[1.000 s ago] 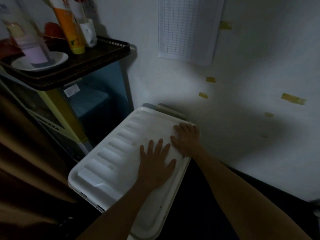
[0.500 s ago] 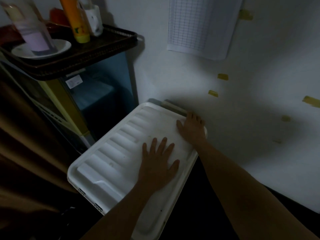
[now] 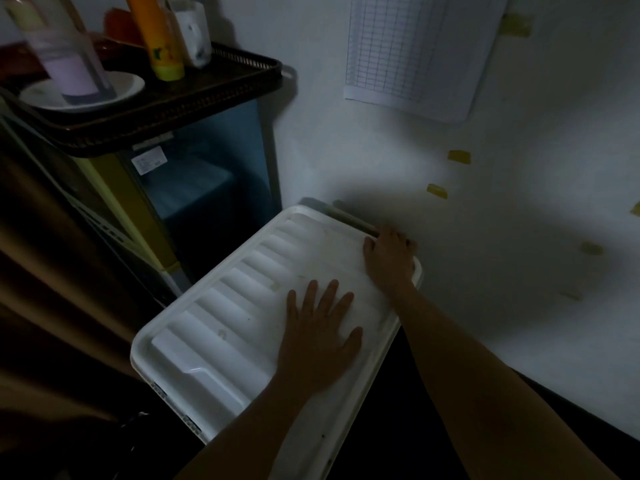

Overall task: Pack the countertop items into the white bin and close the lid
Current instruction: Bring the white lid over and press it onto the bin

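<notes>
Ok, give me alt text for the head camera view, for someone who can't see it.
Two bare hands rest on a white bin lid by a wall: left hand flat near the middle, right hand at the far corner. A dark tray of bottles sits upper left.

We face a dim corner: white wall with a gridded sheet and yellow tape scraps, dark floor, cabinet at left.
</notes>
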`<action>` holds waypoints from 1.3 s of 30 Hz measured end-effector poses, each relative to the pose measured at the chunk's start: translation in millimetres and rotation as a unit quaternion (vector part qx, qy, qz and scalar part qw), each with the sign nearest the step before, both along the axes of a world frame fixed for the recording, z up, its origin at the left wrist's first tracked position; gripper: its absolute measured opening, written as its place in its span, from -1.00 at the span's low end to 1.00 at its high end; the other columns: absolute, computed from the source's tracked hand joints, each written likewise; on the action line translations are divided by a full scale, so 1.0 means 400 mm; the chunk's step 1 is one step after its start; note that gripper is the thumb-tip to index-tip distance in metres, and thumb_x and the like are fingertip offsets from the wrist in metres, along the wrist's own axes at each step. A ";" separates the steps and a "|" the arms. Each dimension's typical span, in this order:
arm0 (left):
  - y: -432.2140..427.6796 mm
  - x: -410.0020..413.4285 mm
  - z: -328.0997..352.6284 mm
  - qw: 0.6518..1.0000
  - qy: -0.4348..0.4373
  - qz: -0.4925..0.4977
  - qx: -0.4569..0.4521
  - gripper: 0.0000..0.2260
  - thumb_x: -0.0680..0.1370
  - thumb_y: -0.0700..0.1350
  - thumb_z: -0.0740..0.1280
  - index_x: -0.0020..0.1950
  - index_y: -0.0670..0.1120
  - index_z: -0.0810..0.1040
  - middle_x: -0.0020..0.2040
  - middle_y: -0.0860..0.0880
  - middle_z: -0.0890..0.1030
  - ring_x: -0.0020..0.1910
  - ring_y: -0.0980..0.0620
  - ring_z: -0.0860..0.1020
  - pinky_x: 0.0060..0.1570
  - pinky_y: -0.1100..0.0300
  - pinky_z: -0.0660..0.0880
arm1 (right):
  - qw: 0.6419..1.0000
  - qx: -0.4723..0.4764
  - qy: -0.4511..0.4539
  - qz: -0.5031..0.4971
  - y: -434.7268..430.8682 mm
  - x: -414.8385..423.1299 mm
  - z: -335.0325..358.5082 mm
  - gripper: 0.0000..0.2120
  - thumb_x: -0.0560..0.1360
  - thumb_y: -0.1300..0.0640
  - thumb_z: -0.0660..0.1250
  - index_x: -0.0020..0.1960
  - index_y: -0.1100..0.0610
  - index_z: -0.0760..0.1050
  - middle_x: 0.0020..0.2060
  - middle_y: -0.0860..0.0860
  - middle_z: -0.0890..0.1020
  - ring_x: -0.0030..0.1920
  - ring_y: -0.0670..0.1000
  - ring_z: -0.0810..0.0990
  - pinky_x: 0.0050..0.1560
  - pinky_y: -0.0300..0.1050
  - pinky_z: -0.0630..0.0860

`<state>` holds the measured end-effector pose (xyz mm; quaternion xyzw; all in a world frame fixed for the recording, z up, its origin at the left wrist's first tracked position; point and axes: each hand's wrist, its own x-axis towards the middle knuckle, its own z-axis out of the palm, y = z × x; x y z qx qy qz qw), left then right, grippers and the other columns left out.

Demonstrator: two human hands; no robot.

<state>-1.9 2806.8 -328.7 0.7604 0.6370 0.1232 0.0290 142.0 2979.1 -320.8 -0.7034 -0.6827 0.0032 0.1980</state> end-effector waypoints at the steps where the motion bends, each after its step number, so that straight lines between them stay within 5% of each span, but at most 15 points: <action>1: 0.000 0.000 0.003 1.000 0.000 0.000 -0.003 -0.42 0.57 0.33 -0.09 0.56 0.16 0.10 0.60 0.06 0.02 0.58 -0.05 -0.13 0.48 -0.22 -0.16 | 1.000 0.004 0.008 0.004 0.002 0.000 -0.001 -0.69 0.60 -0.01 0.12 0.18 0.19 0.44 0.09 0.16 0.57 0.13 0.22 0.49 0.25 0.12 0.27; 9: -0.002 0.001 0.002 1.000 0.004 0.003 0.004 -0.42 0.57 0.32 -0.06 0.56 0.15 0.14 0.60 0.05 0.06 0.58 -0.06 -0.10 0.48 -0.23 -0.11 | 0.996 0.041 0.030 0.068 -0.004 -0.006 0.005 -0.79 0.58 0.09 0.19 0.03 0.22 0.50 -0.04 0.18 0.59 0.02 0.21 0.53 0.13 0.05 0.37; 15: 0.003 0.002 -0.008 1.000 0.008 0.002 0.011 -0.43 0.58 0.32 -0.03 0.53 0.13 0.22 0.58 0.03 0.14 0.58 -0.08 -0.02 0.48 -0.25 -0.07 | 0.990 0.069 -0.046 0.114 -0.018 -0.008 0.000 -0.72 0.49 0.04 0.16 -0.07 0.22 0.54 -0.16 0.17 0.60 -0.10 0.24 0.55 -0.06 0.04 0.46; 32: 0.005 -0.005 -0.002 1.000 0.019 -0.009 -0.019 -0.41 0.57 0.32 -0.06 0.56 0.13 0.10 0.60 0.04 0.03 0.58 -0.09 -0.11 0.47 -0.24 -0.18 | 0.993 -0.029 -0.071 0.094 -0.026 -0.010 0.016 -0.53 0.58 -0.09 0.11 0.27 0.25 0.44 0.14 0.22 0.56 0.16 0.25 0.50 0.21 0.08 0.33; 39: -0.009 -0.012 0.007 0.998 0.035 -0.040 -0.040 -0.41 0.57 0.34 -0.10 0.57 0.18 0.00 0.60 0.09 -0.06 0.57 -0.05 -0.18 0.48 -0.20 -0.26 | 0.994 -0.011 -0.095 0.056 -0.084 0.003 0.026 -0.47 0.51 -0.11 0.01 -0.03 0.30 0.55 -0.18 0.26 0.62 -0.19 0.27 0.59 -0.09 0.07 0.49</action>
